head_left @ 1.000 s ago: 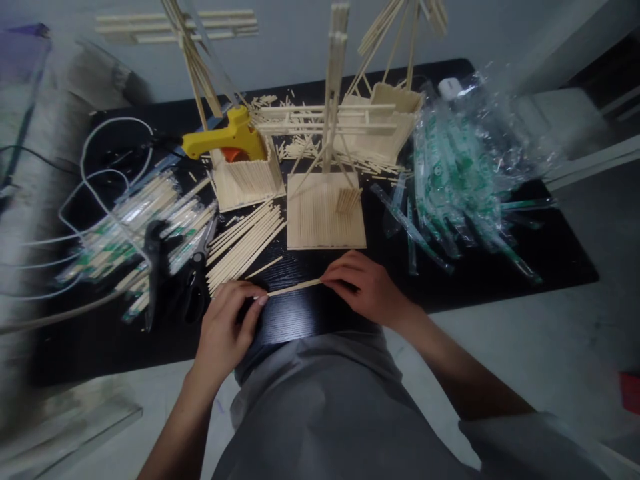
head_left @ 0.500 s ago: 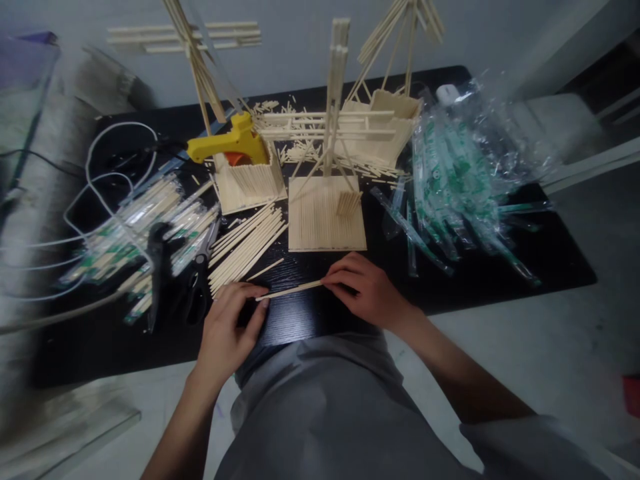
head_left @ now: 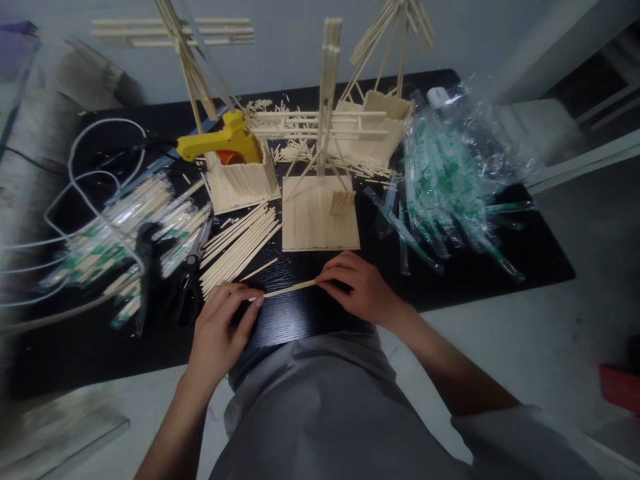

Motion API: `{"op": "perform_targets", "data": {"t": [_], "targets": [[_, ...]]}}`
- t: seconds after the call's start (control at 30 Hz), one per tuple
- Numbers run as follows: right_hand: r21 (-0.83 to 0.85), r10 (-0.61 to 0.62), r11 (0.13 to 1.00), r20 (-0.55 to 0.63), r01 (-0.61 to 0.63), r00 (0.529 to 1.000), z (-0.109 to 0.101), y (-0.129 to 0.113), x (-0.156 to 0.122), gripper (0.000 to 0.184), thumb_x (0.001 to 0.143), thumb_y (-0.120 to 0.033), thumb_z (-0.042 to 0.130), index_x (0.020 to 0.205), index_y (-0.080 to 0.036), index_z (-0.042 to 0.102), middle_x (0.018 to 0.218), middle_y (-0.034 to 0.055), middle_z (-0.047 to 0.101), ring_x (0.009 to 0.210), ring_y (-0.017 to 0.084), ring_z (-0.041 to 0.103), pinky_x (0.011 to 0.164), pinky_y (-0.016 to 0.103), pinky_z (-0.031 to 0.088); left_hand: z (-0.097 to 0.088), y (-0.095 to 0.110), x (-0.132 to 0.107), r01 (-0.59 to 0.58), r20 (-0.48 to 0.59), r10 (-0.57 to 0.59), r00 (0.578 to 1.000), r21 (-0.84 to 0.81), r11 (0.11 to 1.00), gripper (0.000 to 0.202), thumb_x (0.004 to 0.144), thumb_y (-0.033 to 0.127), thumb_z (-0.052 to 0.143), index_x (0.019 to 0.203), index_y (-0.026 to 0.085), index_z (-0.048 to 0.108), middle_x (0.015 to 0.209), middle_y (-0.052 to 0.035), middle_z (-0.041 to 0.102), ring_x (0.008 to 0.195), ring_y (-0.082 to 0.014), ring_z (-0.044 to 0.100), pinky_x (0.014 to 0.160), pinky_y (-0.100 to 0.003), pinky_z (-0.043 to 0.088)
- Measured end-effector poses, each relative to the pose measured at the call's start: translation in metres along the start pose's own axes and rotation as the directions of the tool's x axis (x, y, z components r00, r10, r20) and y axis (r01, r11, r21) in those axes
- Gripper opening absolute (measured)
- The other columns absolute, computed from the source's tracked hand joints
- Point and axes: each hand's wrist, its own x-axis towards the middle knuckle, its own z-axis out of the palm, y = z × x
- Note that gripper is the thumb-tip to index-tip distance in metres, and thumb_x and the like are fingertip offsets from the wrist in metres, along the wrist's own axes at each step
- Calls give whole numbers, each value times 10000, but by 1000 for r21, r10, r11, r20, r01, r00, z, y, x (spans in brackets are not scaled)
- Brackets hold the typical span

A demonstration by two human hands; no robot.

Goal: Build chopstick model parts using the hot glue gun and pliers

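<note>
Between my hands, low over the black table (head_left: 287, 320), lies a thin pale wooden stick (head_left: 290, 289), possibly more than one side by side. My left hand (head_left: 223, 327) pinches its left end between thumb and fingertips. The right end sits in the closed fingertips of my right hand (head_left: 357, 285). Just beyond is a windmill-like model (head_left: 320, 217) made of sticks, with a flat square base and crossed blades. A loose bundle of wooden sticks (head_left: 243, 247) rests beyond my left hand, with one short stick (head_left: 259, 269) apart from it.
A yellow glue gun (head_left: 223, 140) stands in a stick-built box (head_left: 243, 187). Black-handled scissors (head_left: 189, 290) and wrapped sticks (head_left: 135, 227) lie left, among white cables (head_left: 75, 143). Green-printed plastic wrappers (head_left: 440, 180) heap at right. Another stick model (head_left: 385, 127) stands behind.
The camera view has shifted slightly, so the whole scene sits a little further left. Both hands keep hold of the stick in nearly the same pose.
</note>
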Motion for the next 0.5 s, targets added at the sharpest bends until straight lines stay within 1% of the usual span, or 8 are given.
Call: {"op": "perform_targets", "data": {"t": [0.07, 0.17, 0.27, 0.5], "targets": [[50, 36, 998, 4, -36, 999, -2, 0, 0, 93, 976, -136, 706, 997, -216, 748, 968, 50, 750, 949, 201, 710, 868, 379, 618, 1, -2, -1, 9, 2, -9, 1000, 3, 1000, 71, 1003, 246, 652, 1053, 240, 702, 991, -38, 696, 940, -207, 671, 872, -361, 526], [111, 95, 989, 19, -96, 995, -6, -2, 1, 151, 944, -102, 702, 1029, -224, 731, 1008, 47, 761, 980, 201, 725, 874, 366, 623, 1, -4, -2, 14, 6, -14, 1000, 3, 1000, 72, 1002, 255, 657, 1050, 237, 708, 997, -42, 698, 949, -211, 672, 883, -363, 523], [150, 144, 978, 28, -147, 989, -9, -4, 1, 184, 922, -89, 691, 1040, -228, 720, 1025, 45, 764, 967, 196, 735, 872, 358, 624, 1, -4, -2, 13, 3, -13, 1000, 2, 1000, 77, 1004, 244, 654, 1051, 227, 712, 999, -47, 699, 955, -207, 672, 891, -356, 519], [173, 174, 969, 32, -177, 984, -11, -5, 2, 182, 913, -89, 684, 1029, -225, 716, 1007, 37, 759, 940, 187, 740, 872, 343, 621, 1, -2, -2, 20, 12, -20, 1000, 2, 1000, 78, 1009, 227, 644, 1049, 220, 711, 1009, -49, 696, 970, -194, 668, 906, -339, 514]]}}
